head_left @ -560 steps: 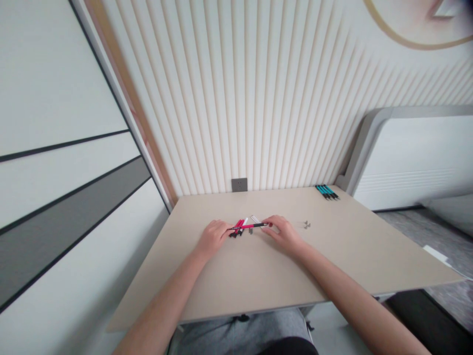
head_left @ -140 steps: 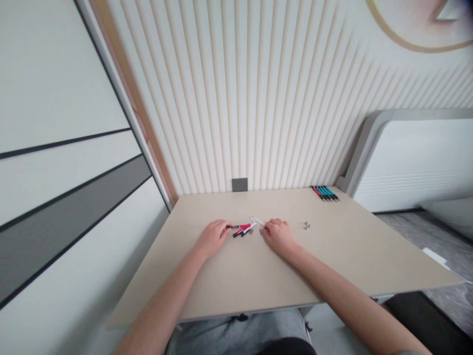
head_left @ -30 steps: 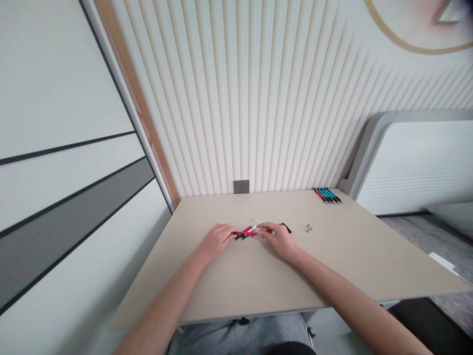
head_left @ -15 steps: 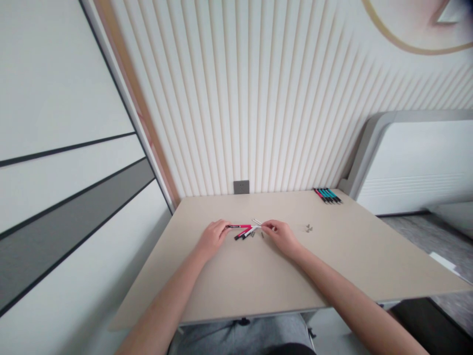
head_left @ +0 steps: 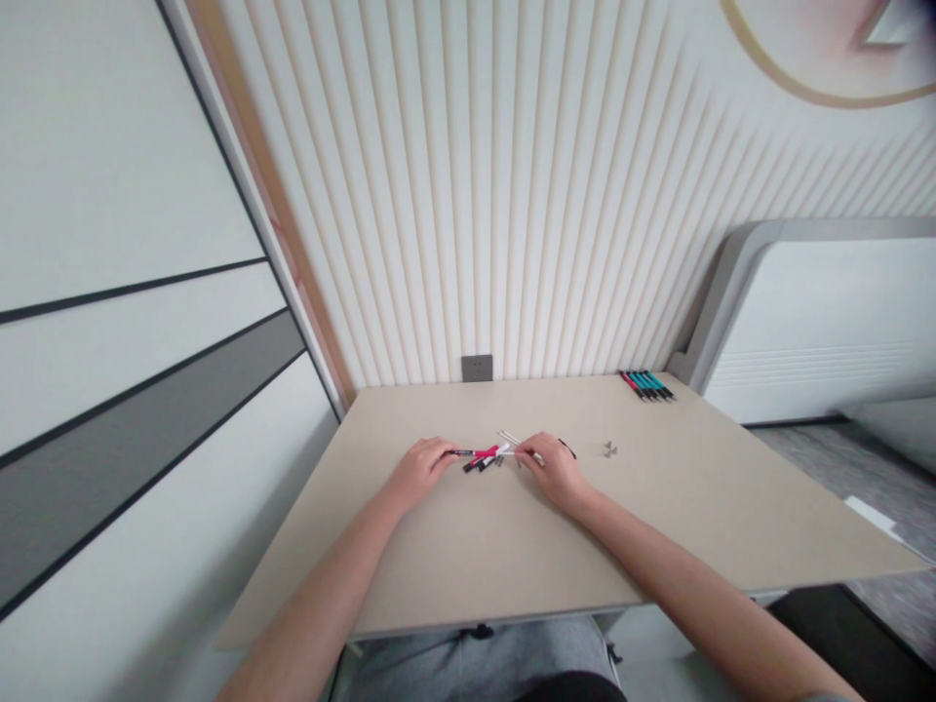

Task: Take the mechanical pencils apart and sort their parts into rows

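Before the dark wall socket (head_left: 477, 368), on its left, the left hand (head_left: 422, 468) is held low above the desk (head_left: 439, 556), and its fingers are closed around the black end of a pink pen barrel (head_left: 462, 452), which is kept almost level. This barrel is found straight in front of the socket, with its pink end pointed to the right. Under it, also in front of the socket, another pink barrel (head_left: 478, 462) and a white barrel (head_left: 489, 459) are laid aslant. Slightly right of the socket, small dark springs (head_left: 499, 462) and some loose white rods (head_left: 507, 436) can be seen. Further right of it, a thin white rod (head_left: 508, 452) is pinched by the right hand (head_left: 554, 473), with no gap left between thumb and finger. One second ago this hand was close at the pink end; now a length of rod is shown between them, roughly in line. By this it is judged that rod and barrel are being handled as a pair, but whether the tip is inside cannot be told. Behind the right hand a black piece (head_left: 568, 448) is partly hidden. Well right of the socket, metal clips (head_left: 609, 449) are scattered, and beyond them finished-looking pens (head_left: 647, 386) are lined up.
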A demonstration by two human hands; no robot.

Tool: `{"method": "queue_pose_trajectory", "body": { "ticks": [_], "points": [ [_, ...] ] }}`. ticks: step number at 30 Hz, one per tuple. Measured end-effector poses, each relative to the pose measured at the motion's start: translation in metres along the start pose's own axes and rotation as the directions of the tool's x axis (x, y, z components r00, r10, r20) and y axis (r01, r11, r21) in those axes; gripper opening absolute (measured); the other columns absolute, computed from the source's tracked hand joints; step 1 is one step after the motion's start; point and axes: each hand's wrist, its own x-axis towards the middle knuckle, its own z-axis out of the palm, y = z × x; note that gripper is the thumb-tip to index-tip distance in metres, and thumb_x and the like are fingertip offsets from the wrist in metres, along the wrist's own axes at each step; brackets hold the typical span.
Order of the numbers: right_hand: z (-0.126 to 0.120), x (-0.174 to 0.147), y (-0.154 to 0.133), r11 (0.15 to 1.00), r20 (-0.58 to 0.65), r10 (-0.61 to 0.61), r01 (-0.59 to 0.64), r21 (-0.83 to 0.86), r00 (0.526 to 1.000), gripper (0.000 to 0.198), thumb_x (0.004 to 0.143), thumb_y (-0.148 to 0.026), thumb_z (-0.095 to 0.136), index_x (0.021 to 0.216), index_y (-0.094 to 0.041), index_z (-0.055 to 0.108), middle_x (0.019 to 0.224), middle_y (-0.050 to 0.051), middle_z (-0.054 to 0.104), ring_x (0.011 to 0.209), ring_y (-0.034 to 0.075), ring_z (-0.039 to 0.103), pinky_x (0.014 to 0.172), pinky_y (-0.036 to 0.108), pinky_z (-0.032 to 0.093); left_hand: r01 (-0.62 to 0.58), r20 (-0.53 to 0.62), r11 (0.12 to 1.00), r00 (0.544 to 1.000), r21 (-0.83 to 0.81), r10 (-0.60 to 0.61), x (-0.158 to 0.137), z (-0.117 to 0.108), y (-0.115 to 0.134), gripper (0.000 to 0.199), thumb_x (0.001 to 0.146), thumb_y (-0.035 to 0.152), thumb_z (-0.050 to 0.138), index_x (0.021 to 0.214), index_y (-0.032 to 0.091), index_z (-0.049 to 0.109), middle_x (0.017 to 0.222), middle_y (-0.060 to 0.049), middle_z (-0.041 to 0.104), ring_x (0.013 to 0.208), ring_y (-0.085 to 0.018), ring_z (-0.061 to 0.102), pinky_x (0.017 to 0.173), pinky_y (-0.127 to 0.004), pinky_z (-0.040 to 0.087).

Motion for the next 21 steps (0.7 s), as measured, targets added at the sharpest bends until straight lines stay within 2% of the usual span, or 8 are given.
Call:
{"method": "queue_pose_trajectory", "body": {
  "ticks": [5,10,13,17,21],
  "points": [
    [0.000,-0.002,0.001,0.999,-0.030,-0.050,0.049,-0.020,0.998,0.017,0.094,-0.026,0.053,0.085,-0.020,0.066,0.082,0.006,0.067,0.080,0.020,0.059,0.075,0.032,0.045,0.002,0.012,0.999,1.000,-0.032,-0.002,-0.001,0.003,-0.002,0.023,0.097,0.037,0.049,0.099,0.021,0.066,0.090,-0.003,0.070,0.085,-0.017,0.063,0.080,-0.029,0.046],
    [0.004,-0.002,0.003,0.991,-0.031,-0.119,0.117,-0.067,0.992,0.018,0.095,-0.026,0.051,0.083,-0.020,0.064,0.081,0.006,0.066,0.080,0.020,0.057,0.076,0.032,0.044,0.081,0.022,0.993,0.997,-0.091,-0.079,-0.002,0.003,0.000,0.022,0.095,0.034,0.050,0.097,0.019,0.067,0.086,-0.002,0.069,0.078,-0.016,0.063,0.073,-0.026,0.046],
    [0.005,-0.002,0.003,0.991,-0.047,-0.113,0.108,-0.084,0.993,0.018,0.095,-0.026,0.051,0.083,-0.020,0.063,0.081,0.006,0.066,0.079,0.019,0.057,0.075,0.031,0.043,0.124,0.037,0.985,0.992,-0.121,-0.120,-0.002,0.001,0.003,0.022,0.094,0.033,0.050,0.097,0.018,0.066,0.080,-0.001,0.068,0.069,-0.014,0.061,0.066,-0.024,0.044],
    [0.006,-0.001,0.002,0.988,-0.049,-0.073,0.065,-0.137,0.996,0.017,0.094,-0.026,0.053,0.081,-0.020,0.063,0.080,0.007,0.065,0.077,0.020,0.057,0.072,0.030,0.043,0.144,-0.013,0.976,0.989,-0.164,-0.149,-0.001,0.000,0.009,0.027,0.095,0.036,0.046,0.098,0.017,0.066,0.072,0.000,0.064,0.065,-0.013,0.058,0.061,-0.023,0.042],
    [0.005,0.000,0.000,0.973,-0.019,-0.107,0.101,-0.209,0.994,0.017,0.094,-0.022,0.052,0.081,-0.020,0.063,0.080,0.007,0.065,0.079,0.021,0.056,0.073,0.031,0.043,0.150,-0.031,0.975,0.987,-0.167,-0.157,0.000,0.000,0.010,0.030,0.096,0.037,0.044,0.097,0.017,0.066,0.070,0.000,0.064,0.061,-0.013,0.056,0.058,-0.022,0.041]
  ]
}}
